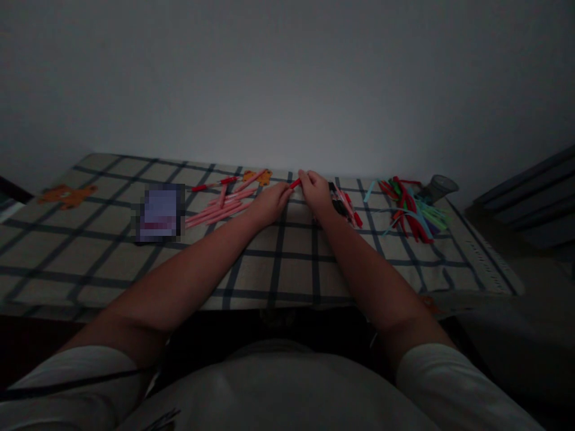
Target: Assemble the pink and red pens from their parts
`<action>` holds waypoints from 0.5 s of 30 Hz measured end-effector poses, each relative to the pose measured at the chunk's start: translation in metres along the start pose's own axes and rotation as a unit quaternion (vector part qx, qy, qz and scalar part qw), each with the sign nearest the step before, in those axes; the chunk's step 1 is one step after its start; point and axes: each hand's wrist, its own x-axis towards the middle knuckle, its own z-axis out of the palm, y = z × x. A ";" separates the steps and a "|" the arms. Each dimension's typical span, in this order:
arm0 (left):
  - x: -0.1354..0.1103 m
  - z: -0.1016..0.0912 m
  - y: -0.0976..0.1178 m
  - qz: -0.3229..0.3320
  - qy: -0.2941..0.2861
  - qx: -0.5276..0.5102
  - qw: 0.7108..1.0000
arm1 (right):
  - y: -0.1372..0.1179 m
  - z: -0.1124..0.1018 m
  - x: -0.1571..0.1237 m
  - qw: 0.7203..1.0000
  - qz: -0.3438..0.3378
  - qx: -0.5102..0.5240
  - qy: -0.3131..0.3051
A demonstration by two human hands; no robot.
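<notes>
Shirt (305, 395), left hand (271, 203), right hand (316, 190), both pinching red stick (295, 184)

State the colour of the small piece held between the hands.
The small piece is red; head view.

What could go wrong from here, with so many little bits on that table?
The thin red piece, held in the left hand and right hand, might slip. The loose pink sticks lie right by the left hand, which could nudge them. The colored strips lie heaped over one another, so pulling one might drag others along.
</notes>
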 end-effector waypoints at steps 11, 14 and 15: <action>-0.002 -0.002 0.000 -0.025 0.028 -0.050 0.998 | 0.000 0.000 0.001 1.000 0.002 -0.003 0.000; -0.002 -0.002 0.000 -0.031 0.034 -0.067 0.997 | 0.001 0.002 0.000 1.000 -0.001 -0.003 0.003; -0.002 -0.003 0.000 -0.031 0.036 -0.071 0.996 | 0.001 0.002 0.000 1.000 -0.003 -0.001 0.003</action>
